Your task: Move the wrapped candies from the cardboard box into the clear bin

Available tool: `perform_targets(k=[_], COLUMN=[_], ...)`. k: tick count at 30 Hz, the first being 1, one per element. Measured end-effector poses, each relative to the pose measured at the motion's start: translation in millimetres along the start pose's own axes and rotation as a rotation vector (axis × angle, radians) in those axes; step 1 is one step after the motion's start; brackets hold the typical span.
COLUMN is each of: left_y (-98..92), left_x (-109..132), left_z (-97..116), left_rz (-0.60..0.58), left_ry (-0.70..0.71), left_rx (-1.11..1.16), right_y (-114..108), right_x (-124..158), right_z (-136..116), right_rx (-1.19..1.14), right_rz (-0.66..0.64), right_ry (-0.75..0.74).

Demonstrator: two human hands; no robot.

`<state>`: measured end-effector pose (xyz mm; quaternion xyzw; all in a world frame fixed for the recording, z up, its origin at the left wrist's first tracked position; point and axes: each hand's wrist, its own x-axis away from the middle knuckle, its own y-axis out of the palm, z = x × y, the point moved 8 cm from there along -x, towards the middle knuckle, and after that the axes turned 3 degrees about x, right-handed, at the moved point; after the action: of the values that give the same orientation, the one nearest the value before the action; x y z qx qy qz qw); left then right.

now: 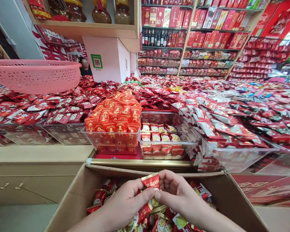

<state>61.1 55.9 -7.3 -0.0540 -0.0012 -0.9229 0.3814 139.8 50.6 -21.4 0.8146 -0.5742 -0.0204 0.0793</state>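
Left hand (129, 199) and right hand (180, 193) pinch a red packet (148, 181) over a box (72, 190) of packets (160, 223); near the counter's front edge (140, 164), a part-filled tub (185, 132) has room.

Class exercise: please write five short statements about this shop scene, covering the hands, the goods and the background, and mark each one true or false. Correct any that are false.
1. The left hand and right hand both touch a DURIAN packet.
True.

2. The cardboard box has no packets in it.
False: many packets lie inside it.

3. Orange packets are heaped above the rim of their clear tub.
True.

4. In the picture, the pink basket is to the right of the QR code.
False: the basket is to its left.

5. Bottles stand on a shelf in the background.
True.
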Motion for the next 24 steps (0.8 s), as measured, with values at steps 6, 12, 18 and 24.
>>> perform_targets(k=[6, 12, 18, 24], left_y=[-6.1, -10.7, -11.9, -14.7], left_x=[6, 8, 11, 15], left_z=[-3, -11, -14, -19], left_rz=[0.045, 0.075, 0.113, 0.142], left_ry=[-0.051, -0.132, -0.12, -0.161], left_rx=[-0.127, -0.198, -0.286, -0.334], right_y=[-9, -59, -67, -58], right_x=[5, -28, -109, -134], right_z=[-25, -130, -93, -53], right_rx=[0.191, 0.31, 0.512, 0.598], right_rz=[0.025, 0.367, 0.149, 0.031], right_ry=[-0.06, -0.382, 0.046, 0.176])
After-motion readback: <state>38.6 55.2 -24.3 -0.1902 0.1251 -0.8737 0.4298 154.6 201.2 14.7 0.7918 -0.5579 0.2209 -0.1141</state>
